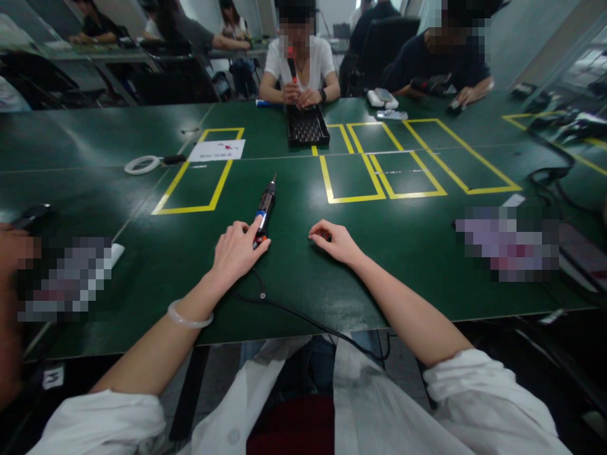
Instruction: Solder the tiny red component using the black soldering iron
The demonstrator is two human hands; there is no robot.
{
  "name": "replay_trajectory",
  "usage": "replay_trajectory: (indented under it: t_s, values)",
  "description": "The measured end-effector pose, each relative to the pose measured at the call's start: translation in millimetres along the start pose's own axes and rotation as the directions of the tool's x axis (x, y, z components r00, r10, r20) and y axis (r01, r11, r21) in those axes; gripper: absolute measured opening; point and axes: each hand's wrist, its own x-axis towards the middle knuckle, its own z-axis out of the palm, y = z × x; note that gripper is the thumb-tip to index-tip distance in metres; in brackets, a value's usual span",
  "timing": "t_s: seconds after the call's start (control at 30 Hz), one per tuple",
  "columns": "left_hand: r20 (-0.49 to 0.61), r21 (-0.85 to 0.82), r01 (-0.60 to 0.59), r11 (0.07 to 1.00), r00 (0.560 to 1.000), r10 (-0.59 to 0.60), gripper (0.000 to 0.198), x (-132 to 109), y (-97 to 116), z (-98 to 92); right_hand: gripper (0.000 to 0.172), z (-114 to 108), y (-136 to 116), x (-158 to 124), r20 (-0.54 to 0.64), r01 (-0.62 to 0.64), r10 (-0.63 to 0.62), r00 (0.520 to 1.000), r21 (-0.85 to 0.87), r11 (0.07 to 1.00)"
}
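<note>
My left hand (238, 251) is closed around the rear end of an electric screwdriver (267, 201), with the index finger laid along its body and the thumb at its side. The screwdriver is dark with a blue band, and its thin bit points away from me. From its back end a black cable (289, 308) runs over the table's near edge. My right hand (337, 241) rests on the green table (294, 272), fingers loosely curled, apart from the screwdriver. I see nothing held in it.
Yellow tape outlines (358, 201) mark the table. A black tray of small parts (308, 129) stands before a person opposite. A white paper (218, 150) and a white cable coil (141, 165) lie farther left. Blurred-out items lie at both sides, and another person's hand is at far left.
</note>
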Motion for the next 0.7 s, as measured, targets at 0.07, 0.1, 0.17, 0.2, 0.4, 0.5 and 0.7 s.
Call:
replay_trajectory:
  t_s: [0.07, 0.1, 0.17, 0.2, 0.4, 0.5, 0.7]
  values:
    - [0.01, 0.009, 0.046, 0.999, 0.999, -0.046, 0.068, 0, -20, 0.6, 0.012, 0, 0, 0, 0.002, -0.009, 0.009, 1.0, -0.001, 1.0]
    - [0.009, 0.011, 0.07, 0.997, 0.997, -0.07, 0.069, 0, -31, 1.4, 0.012, 0, -1, 0, 0.004, -0.012, 0.012, 1.0, -0.001, 1.0]
    - [0.003, 0.008, 0.122, 0.993, 0.993, -0.122, 0.07, 1, -53, 3.5, 0.013, 0, -1, -1, 0.006, -0.012, 0.012, 1.0, -0.003, 1.0]
    - [0.004, 0.003, 0.148, 0.989, 0.989, -0.149, 0.071, 2, -65, 4.7, 0.013, 0, -1, -1, 0.006, -0.01, 0.01, 1.0, -0.004, 1.0]
    - [0.025, 0.01, 0.315, 0.949, 0.949, -0.315, 0.073, 15, -129, 10.3, 0.014, 1, 0, -1, 0.005, -0.006, 0.006, 1.0, -0.018, 1.0]
    - [0.04, 0.006, 0.383, 0.924, 0.923, -0.383, 0.075, 23, -153, 10.4, 0.014, 1, 0, -1, 0.001, -0.005, 0.005, 1.0, -0.021, 1.0]
    - [0.062, -0.011, 0.455, 0.89, 0.889, -0.453, 0.075, 35, -182, 12.2, 0.013, 1, 0, -1, 0.006, -0.014, 0.014, 1.0, -0.016, 1.0]
